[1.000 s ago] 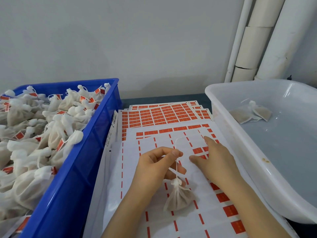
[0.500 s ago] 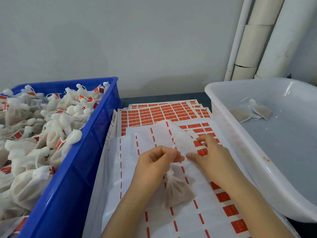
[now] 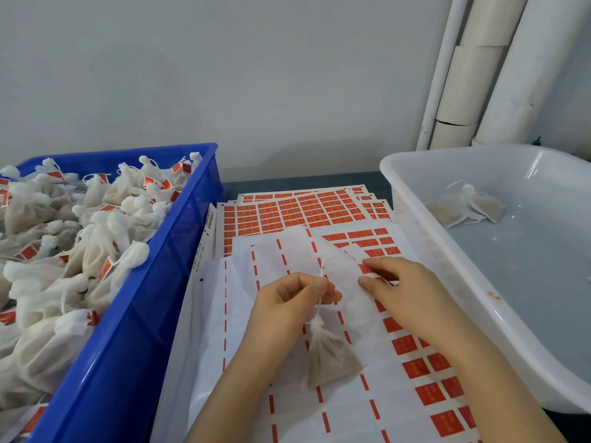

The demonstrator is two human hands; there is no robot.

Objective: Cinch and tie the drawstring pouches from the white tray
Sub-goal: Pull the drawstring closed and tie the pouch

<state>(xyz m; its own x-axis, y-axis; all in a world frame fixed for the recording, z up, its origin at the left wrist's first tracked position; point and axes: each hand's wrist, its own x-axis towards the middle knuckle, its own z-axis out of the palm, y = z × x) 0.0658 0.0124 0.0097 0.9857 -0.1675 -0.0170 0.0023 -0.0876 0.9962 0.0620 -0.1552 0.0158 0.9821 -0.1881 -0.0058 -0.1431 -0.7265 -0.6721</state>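
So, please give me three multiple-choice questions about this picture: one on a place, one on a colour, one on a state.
1. Where do the tagged white mesh pouches lie? A cardboard box; B blue plastic crate; C metal shelf.
2. What colour are the rectangular paper labels? A green; B blue; C red.
3. The neck of the mesh pouch held by the left hand is: A cinched; B wide open; C torn.
Answers: B, tagged pouches fill the crate; C, the labels are red; A, the neck is gathered below the pinched string.
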